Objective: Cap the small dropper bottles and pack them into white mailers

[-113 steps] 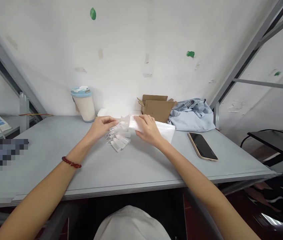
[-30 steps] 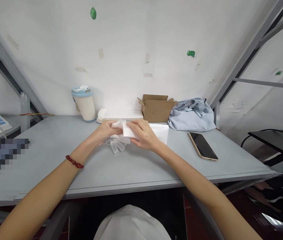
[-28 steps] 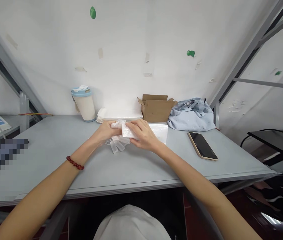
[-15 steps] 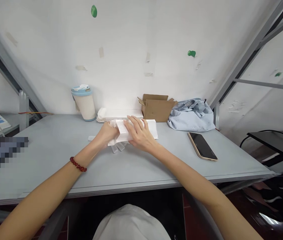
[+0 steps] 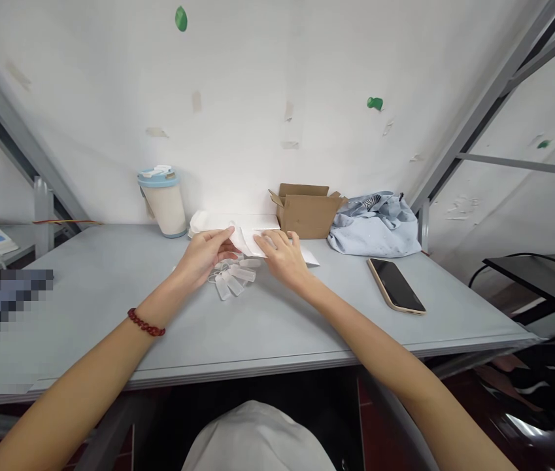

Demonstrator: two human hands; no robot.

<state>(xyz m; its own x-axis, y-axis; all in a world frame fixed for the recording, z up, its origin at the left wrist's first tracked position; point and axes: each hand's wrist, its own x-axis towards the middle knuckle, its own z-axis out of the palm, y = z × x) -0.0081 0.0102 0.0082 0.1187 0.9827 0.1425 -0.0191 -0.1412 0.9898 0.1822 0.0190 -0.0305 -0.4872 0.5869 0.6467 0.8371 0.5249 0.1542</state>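
Observation:
A white paper bag [image 5: 246,239] is held between both hands above the desk, its left end bent over. My left hand [image 5: 204,256], with a red bead bracelet [image 5: 146,322] on the wrist, pinches the bag's left end between thumb and fingers. Fingers of my right hand [image 5: 284,260] grip the bag from the right and cover part of it. Below the bag, several translucent white tags with loops [image 5: 232,281] lie on the grey desk [image 5: 277,327]. Just behind sits a stack of flat white paper bags [image 5: 208,220].
At the back stand a cream cup with a blue lid [image 5: 163,203] and an open cardboard box [image 5: 309,214]. Light blue cloth [image 5: 374,226] lies right of the box. A phone [image 5: 395,286] rests on the right side.
My left hand has come out from the bag's left end and now pinches its edge. The bag has moved slightly up and away, and more of the tags show beneath it.

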